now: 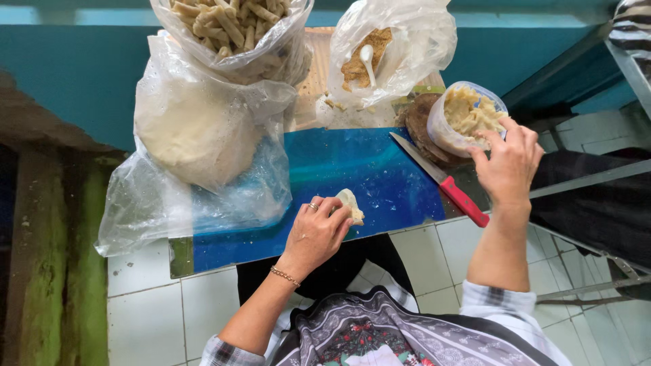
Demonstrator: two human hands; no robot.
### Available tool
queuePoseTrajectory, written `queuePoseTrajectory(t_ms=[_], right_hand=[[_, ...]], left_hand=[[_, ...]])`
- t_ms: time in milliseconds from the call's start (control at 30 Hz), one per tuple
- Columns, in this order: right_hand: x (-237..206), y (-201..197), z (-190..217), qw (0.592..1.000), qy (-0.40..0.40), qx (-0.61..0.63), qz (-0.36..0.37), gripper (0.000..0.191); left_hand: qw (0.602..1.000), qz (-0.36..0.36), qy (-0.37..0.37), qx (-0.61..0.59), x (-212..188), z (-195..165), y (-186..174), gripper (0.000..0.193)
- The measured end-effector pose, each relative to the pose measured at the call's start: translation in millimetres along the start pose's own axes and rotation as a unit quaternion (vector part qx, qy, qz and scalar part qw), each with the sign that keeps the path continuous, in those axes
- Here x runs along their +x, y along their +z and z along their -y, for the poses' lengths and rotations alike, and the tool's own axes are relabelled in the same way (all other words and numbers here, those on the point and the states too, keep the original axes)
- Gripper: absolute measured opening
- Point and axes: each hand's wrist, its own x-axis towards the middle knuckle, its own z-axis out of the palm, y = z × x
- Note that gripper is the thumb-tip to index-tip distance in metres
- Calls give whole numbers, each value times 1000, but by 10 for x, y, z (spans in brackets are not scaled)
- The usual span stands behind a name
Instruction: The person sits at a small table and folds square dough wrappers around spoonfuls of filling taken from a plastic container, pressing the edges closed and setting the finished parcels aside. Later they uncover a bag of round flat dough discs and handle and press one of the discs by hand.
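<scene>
My left hand holds a small pale piece of dough over the blue board; a ring and a bracelet are on that hand. My right hand reaches into a clear plastic tub of yellowish filling at the board's right end, fingers at its rim. A red-handled knife lies on the board between the two hands, blade pointing away.
A large clear bag holding a lump of white dough fills the board's left side. Behind it stand a bag of rolled sticks and a bag of brown crumbs with a white spoon. White tiled floor lies below.
</scene>
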Motion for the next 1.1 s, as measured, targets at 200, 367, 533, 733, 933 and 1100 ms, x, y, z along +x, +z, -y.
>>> queuePoseTrajectory(t_ms=[200,367,533,733,933,1100], right_hand=[[-96,286,-123,982,57,181,7,19],[-61,243,4,938,125,314,-73,15],[-202,38,546,928,59,368,-8,16],[-464,9,1440,924,-125,353,84,31],[-502,-20,1618,944,-229,235,32,53],[-528,-11,1576,945,-194,256,60,57]], left_hand=[[999,-15,0,33,62,22,73,12],[998,-24,-5,55,80,29,131,12],[998,-36,-4,58,37,43,128,20],[999,-39,-18,22,-4,56,94,29],[999,-50,-16,4,-76,0,43,32],[999,-13,-25,30,-54,5,48,34]])
